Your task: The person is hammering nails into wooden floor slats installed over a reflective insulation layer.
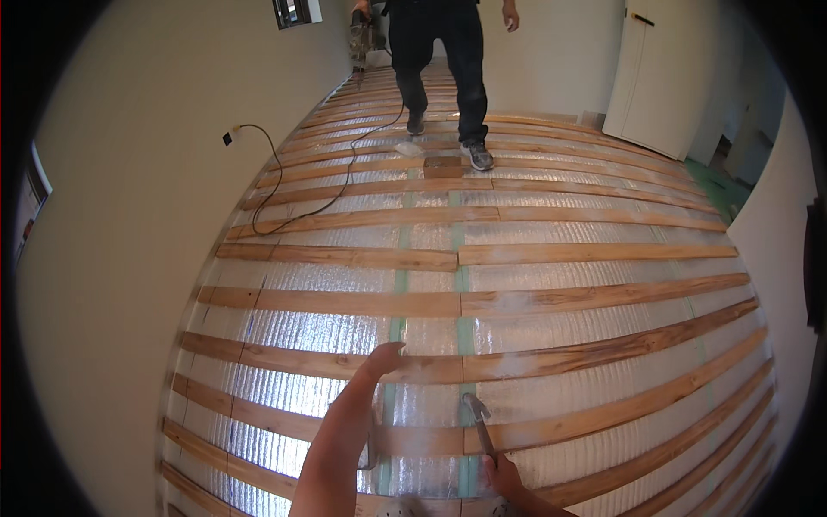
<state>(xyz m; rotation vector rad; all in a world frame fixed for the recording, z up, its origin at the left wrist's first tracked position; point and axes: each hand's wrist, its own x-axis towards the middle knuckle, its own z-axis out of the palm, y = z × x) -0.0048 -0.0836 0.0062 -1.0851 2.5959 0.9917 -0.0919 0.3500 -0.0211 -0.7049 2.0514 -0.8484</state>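
Note:
My right hand (500, 474) is wrapped round the handle of a claw hammer (480, 419), its head held over the silvery sheet between two wooden battens. My left arm stretches forward, and my left hand (387, 356) is at a wooden batten (431, 370) near the middle of the floor. Its fingers look drawn together; anything between them is too small to make out. Part of a grey-edged object (371, 452) shows beside my left forearm, mostly hidden by it.
Rows of battens cross the foil sheet (301, 336), joined by green tape (466, 336). Ahead stands another person (439, 52) holding a power drill (360, 39). Its cord (349, 164) loops toward a wall outlet (227, 138). A brown box (443, 167) lies near their feet; a white door (650, 86) is at right.

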